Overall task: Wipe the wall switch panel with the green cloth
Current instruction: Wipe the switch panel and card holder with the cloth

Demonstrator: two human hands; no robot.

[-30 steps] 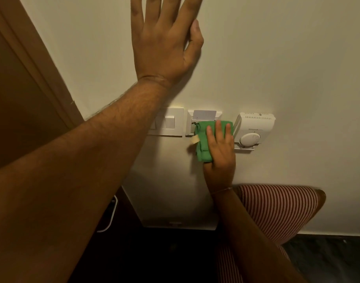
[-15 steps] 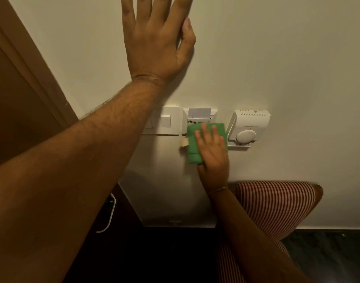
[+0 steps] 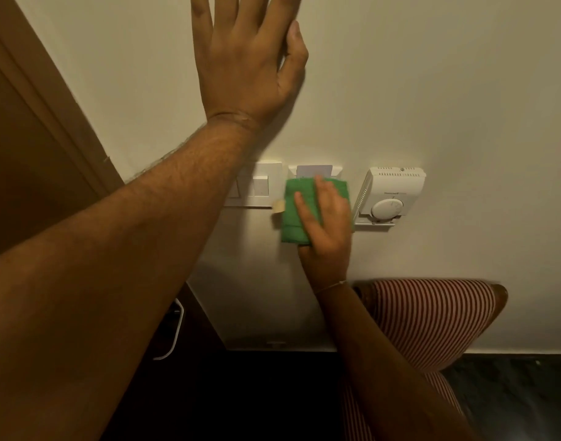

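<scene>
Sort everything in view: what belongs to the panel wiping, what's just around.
Job: folded green cloth; white card-slot switch panel under it; white rocker switch plate beside it; right hand pressing the cloth; left hand flat on the wall.
Around: white round-dial thermostat; red-striped upholstered chair; brown wooden door.

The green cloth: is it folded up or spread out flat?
Folded. The green cloth is a compact pad showing stacked layer edges at its lower left, under the right hand.

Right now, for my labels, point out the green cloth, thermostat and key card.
green cloth (image 3: 290,224), head view, bare left part
thermostat (image 3: 386,209), head view, round dial
key card (image 3: 314,170), head view, top strip
</scene>
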